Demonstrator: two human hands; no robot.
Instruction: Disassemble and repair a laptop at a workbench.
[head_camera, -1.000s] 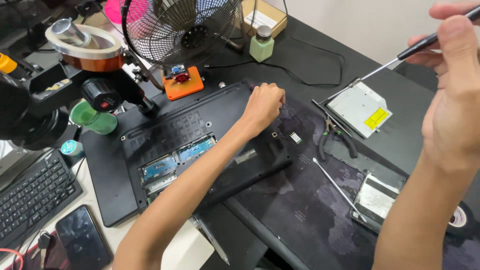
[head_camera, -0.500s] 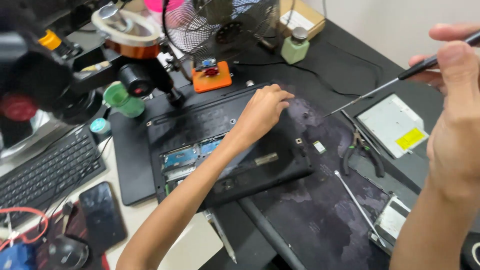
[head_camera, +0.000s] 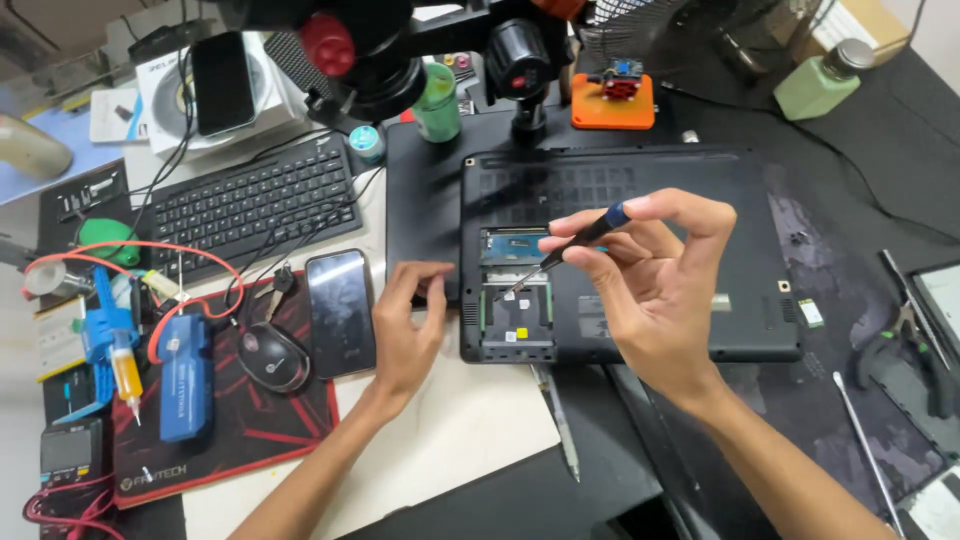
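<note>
Cluttered with electronics gear, a workbench fills the frame, partly covered by a large black mat (head_camera: 880, 130) on the right and a small red-patterned black mat (head_camera: 280, 420) at lower left. At centre lies a black laptop turned bottom-up (head_camera: 650, 200), with an open rectangular compartment (head_camera: 515, 300) near its left edge showing a green circuit board.

Over the laptop's middle, the right hand (head_camera: 650, 290) pinches a slim screwdriver with a black and blue handle (head_camera: 585, 235) between thumb and fingertips, the other fingers loosely curled; the metal tip slants down and left, just above the open compartment. Left of the laptop, the left hand (head_camera: 410, 325) is partly open and holds nothing, fingers bent, its fingertips at the laptop's left edge beside the compartment.

Just left of that hand lies a black smartphone with a dark screen (head_camera: 340, 312), and next to it a black computer mouse (head_camera: 272, 357) on the red-patterned mat. A black keyboard (head_camera: 250, 205) sits in the upper left. A black microscope arm with a red knob (head_camera: 400, 45) hangs across the top. An orange block carrying a small circuit board (head_camera: 612, 100) stands above the laptop, and a pale green bottle (head_camera: 815, 82) is at upper right. A blue tool with a yellow syringe (head_camera: 115, 345) lies at far left.
</note>
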